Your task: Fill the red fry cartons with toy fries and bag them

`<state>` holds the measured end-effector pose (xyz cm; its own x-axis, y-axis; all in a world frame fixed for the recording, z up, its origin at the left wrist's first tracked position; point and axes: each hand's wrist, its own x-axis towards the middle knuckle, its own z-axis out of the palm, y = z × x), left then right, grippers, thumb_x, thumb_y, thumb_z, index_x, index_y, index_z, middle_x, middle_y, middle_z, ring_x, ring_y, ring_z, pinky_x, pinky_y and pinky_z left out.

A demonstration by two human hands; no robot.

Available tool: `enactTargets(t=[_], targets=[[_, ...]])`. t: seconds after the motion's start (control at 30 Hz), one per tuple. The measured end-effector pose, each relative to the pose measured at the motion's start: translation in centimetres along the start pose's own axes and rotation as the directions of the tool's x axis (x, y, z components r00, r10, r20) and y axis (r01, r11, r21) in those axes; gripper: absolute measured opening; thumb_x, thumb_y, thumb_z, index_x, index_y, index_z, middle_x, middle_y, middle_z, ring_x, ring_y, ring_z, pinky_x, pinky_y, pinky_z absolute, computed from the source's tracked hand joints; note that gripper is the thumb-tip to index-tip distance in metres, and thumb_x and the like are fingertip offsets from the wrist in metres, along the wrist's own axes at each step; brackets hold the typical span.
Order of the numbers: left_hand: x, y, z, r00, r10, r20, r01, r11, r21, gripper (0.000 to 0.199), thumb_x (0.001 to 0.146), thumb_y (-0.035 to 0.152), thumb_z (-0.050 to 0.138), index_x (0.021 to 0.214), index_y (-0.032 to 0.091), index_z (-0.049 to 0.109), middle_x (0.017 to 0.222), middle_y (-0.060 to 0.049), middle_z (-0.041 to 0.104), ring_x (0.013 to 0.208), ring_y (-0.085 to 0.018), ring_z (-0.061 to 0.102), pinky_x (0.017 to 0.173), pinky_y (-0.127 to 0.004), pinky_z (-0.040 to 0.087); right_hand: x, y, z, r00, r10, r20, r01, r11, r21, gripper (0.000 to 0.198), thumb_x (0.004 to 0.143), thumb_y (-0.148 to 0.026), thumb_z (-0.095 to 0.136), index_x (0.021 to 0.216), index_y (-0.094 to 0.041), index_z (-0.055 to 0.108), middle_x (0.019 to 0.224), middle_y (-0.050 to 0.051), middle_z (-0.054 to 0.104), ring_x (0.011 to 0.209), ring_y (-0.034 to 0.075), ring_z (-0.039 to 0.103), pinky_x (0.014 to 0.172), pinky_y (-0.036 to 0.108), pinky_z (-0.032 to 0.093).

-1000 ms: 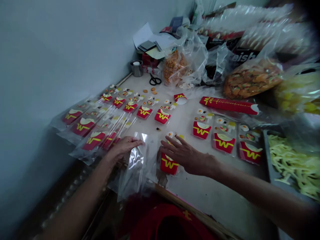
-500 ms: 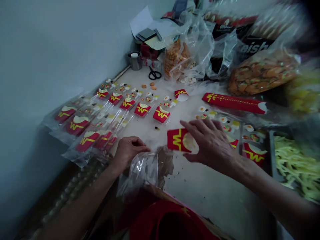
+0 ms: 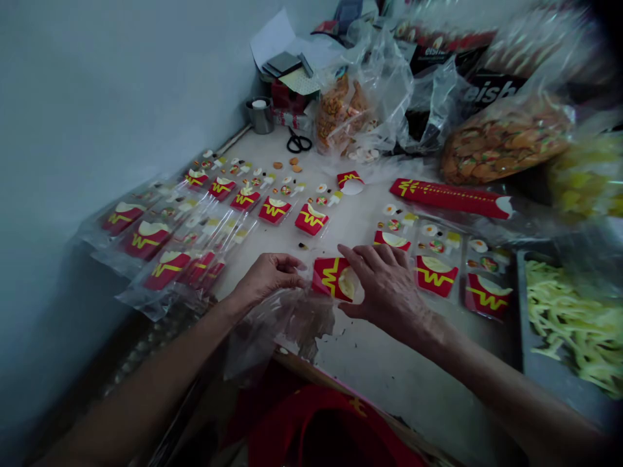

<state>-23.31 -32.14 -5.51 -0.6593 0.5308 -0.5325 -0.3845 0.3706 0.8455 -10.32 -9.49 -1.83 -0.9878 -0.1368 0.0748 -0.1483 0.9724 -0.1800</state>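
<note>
Between thumb and fingers, my right hand (image 3: 384, 279) grips a small red fries box (image 3: 331, 279) with a yellow zigzag, lying sideways with its pale filling toward my palm. My left hand (image 3: 265, 279) is closed on a clear plastic bag (image 3: 275, 318), whose mouth meets the box's left end. The bag hangs down over the table's near edge. Whether the box's end is inside the bag I cannot tell. Just beyond the hands lies a tiny dark piece (image 3: 303, 246).
Packed bags with red boxes (image 3: 168, 269) lie at left, and more (image 3: 437, 275) at right. A metal tray (image 3: 559, 363) holds pale fries. Scissors (image 3: 298, 141), a metal cup (image 3: 260, 117), a red stack of flat boxes (image 3: 450, 198) and a large filled bag (image 3: 506, 139) stand farther back.
My right hand has moved left with the fries box. My left hand has shifted up and right with the bag, so the box and the bag's mouth now meet.
</note>
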Motion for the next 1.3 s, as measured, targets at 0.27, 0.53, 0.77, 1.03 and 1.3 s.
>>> enactTargets(t=[0.27,0.53,0.77,1.03,1.3], targets=[[1.1,0.1,1.1,0.971,-0.109,0.213,0.067,0.978,0.196,0.037,0.059,0.029,0.086,0.094,0.018,0.079,0.075,-0.002,0.072,0.064,-0.014,0.062,0.063,-0.026,0.047,-0.9,3.0,0.3,0.923,-0.277,0.269,0.223,0.951,0.214,0.098,0.059,-0.042,0.088,0.147,-0.026,0.049,0.125,0.009,0.063,0.111,0.031,0.053,0.101,0.047,0.038],[1.9,2.9,1.4,0.885,-0.110,0.452,-0.042,0.948,0.314,0.028,0.057,0.027,0.086,0.083,0.019,0.082,0.079,-0.005,0.078,0.070,-0.021,0.069,0.064,-0.026,0.049,-3.3,1.2,0.6,0.967,-0.177,0.184,0.173,0.984,0.040,0.093,0.068,-0.041,0.084,0.150,-0.019,0.044,0.130,0.012,0.062,0.116,0.034,0.050,0.103,0.050,0.035],[1.4,1.5,1.1,0.965,-0.111,0.239,0.084,0.989,0.121,0.057,0.054,0.020,0.088,0.109,0.014,0.075,0.086,-0.007,0.079,0.077,-0.019,0.073,0.074,-0.030,0.057,-6.4,0.2,1.7,0.989,0.139,0.043,-0.141,0.989,0.045,0.095,0.067,-0.047,0.083,0.148,-0.019,0.044,0.132,0.014,0.061,0.116,0.036,0.051,0.097,0.050,0.039],[1.2,1.0,2.1,0.966,-0.132,0.223,0.134,0.991,0.005,0.064,0.058,0.022,0.090,0.119,0.015,0.071,0.086,-0.007,0.079,0.075,-0.019,0.074,0.076,-0.032,0.058,-5.3,-0.8,2.0,0.975,0.220,-0.022,-0.219,0.975,0.038,0.096,0.067,-0.052,0.082,0.148,-0.018,0.044,0.131,0.016,0.061,0.115,0.037,0.053,0.094,0.051,0.040],[2.2,1.7,1.4,0.958,-0.137,0.250,0.099,0.982,0.160,0.060,0.063,0.025,0.086,0.120,0.014,0.071,0.077,-0.009,0.077,0.070,-0.020,0.072,0.063,-0.027,0.053,-4.9,0.4,1.9,0.986,-0.028,0.162,0.000,0.985,0.173,0.094,0.064,-0.045,0.085,0.146,-0.020,0.048,0.134,0.012,0.062,0.117,0.033,0.052,0.099,0.047,0.039]])
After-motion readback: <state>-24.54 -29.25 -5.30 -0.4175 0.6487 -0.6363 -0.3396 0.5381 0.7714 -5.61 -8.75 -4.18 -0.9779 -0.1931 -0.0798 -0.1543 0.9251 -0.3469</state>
